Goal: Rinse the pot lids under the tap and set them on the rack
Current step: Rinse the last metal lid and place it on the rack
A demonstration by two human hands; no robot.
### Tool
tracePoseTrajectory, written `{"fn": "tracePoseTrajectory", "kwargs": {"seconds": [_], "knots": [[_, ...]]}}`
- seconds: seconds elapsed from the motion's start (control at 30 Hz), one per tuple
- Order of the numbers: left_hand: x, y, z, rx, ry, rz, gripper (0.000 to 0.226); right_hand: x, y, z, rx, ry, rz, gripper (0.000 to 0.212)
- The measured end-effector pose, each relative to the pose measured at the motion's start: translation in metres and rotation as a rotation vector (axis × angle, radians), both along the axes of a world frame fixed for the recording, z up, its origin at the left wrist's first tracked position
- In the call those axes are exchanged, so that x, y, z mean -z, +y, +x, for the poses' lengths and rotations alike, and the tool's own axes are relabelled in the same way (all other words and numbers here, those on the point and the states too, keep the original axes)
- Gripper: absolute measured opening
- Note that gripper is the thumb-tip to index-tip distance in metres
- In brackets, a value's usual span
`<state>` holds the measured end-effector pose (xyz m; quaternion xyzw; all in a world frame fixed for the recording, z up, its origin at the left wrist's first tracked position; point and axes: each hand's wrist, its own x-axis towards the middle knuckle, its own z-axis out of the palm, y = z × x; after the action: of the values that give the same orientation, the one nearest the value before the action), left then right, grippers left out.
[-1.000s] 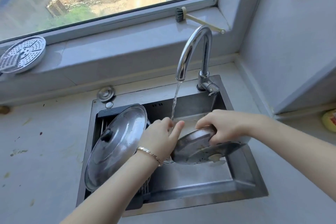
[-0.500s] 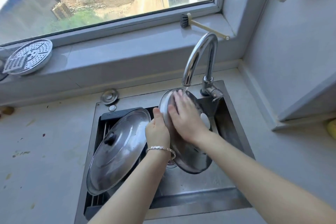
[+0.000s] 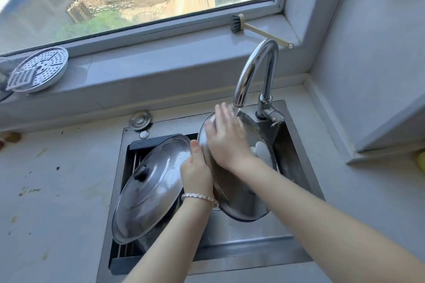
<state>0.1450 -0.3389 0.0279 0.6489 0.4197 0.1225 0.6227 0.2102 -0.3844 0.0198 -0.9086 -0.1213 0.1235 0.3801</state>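
Now that the lid (image 3: 241,204) is tipped up under the tap (image 3: 253,69) rather than flat, my left hand (image 3: 196,174) grips its rim and my open right hand (image 3: 226,140) rubs it; rinsing underway, racking next.

a perforated steamer plate (image 3: 39,69) rests at the left end of the windowsill (image 3: 161,62), and a dish brush (image 3: 259,32) lies at its right end. a small round metal cap (image 3: 140,119) sits on the stained counter (image 3: 57,190).
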Motion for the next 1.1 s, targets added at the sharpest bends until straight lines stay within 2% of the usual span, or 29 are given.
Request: {"fn": "tracePoseTrajectory", "kwargs": {"seconds": [0.1,0.17,0.27,0.3,0.43,0.5,0.53,0.6,0.7,0.73,0.83,0.9,0.93,0.97,1.03,1.1], "knots": [[-0.003,0.003,0.006,-0.043,-0.006,-0.042,0.052,0.000,-0.003,-0.032,-0.176,-0.124,0.065,0.063],[-0.002,0.002,0.003,-0.001,-0.017,0.017,0.053,0.005,-0.007,-0.010,-0.101,-0.027,0.041,0.062],[-0.001,-0.001,-0.002,0.027,-0.016,0.125,0.053,0.005,-0.013,0.019,0.150,0.227,0.061,0.063],[0.000,-0.001,-0.001,0.029,-0.006,0.138,0.054,0.005,-0.010,0.016,0.145,0.221,0.051,0.062],[0.001,0.003,0.005,-0.008,-0.003,0.035,0.056,-0.003,0.001,-0.021,-0.139,0.018,0.034,0.058],[0.000,0.003,0.003,0.042,-0.039,0.087,0.057,-0.002,0.000,-0.013,-0.096,-0.017,0.065,0.061],[0.000,0.002,0.000,0.070,-0.070,0.137,0.058,-0.005,-0.001,-0.002,-0.020,0.028,0.079,0.062],[-0.001,0.000,-0.009,0.112,-0.137,0.240,0.057,0.005,-0.004,0.033,0.165,0.243,0.134,0.061],[-0.003,0.001,-0.016,0.156,-0.207,0.316,0.057,0.030,-0.019,0.074,0.400,0.659,0.359,0.060],[-0.004,0.003,-0.018,0.145,-0.228,0.309,0.057,0.040,-0.025,0.081,0.443,0.729,0.427,0.057],[-0.003,0.006,-0.019,0.064,-0.270,0.240,0.056,0.056,-0.032,0.085,0.540,0.754,0.448,0.047],[0.000,0.006,-0.018,0.048,-0.246,0.210,0.057,0.050,-0.023,0.081,0.548,0.784,0.366,0.066],[0.000,0.005,-0.015,0.053,-0.217,0.224,0.056,0.043,-0.015,0.079,0.527,0.740,0.291,0.078],[0.001,0.004,-0.013,0.063,-0.196,0.248,0.056,0.033,-0.007,0.073,0.480,0.649,0.212,0.079],[0.000,0.003,-0.007,0.048,-0.175,0.268,0.056,0.015,0.009,0.050,0.345,0.407,0.112,0.069],[-0.003,0.007,0.002,-0.041,-0.155,0.204,0.056,0.003,0.010,0.018,0.182,0.122,0.159,0.065]]}}
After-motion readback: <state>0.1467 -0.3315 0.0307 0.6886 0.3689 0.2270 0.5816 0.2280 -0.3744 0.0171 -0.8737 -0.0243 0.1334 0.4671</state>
